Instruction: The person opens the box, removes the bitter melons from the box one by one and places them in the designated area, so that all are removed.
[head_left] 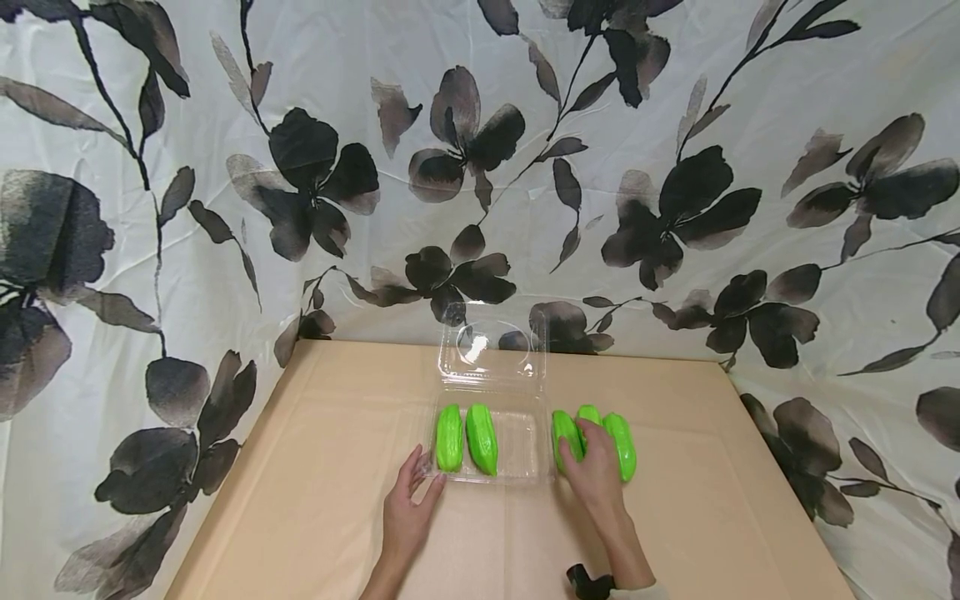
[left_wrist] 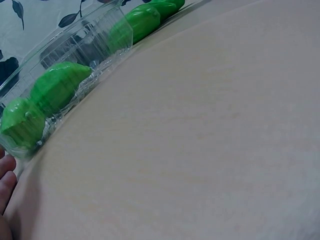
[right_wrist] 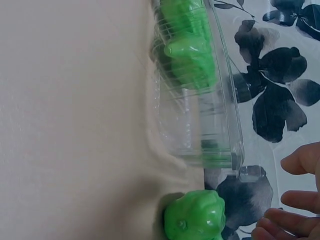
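Note:
A clear plastic clamshell container [head_left: 517, 479] lies with its lid raised at the back. Two glossy, bright green, lobed vegetables [head_left: 482, 440] lie side by side in its left part. At the front left corner my left hand [head_left: 405, 517] holds the container between thumb and fingers; in the left wrist view only some fingertips [left_wrist: 7, 182] show. To the right of the container stand three more green vegetables [head_left: 621, 446]. My right hand [head_left: 596, 475] is over them, partly hiding them. The right wrist view shows its fingers [right_wrist: 297, 200] spread apart, with one vegetable [right_wrist: 195, 215] beside them.
Beneath everything is a tan tabletop [head_left: 315, 467]. A white cloth with dark flowers [head_left: 450, 283] hangs behind and at the sides. The upright lid [head_left: 491, 350] stands near the table's back edge. A black wrist strap [head_left: 590, 583] shows on the right arm.

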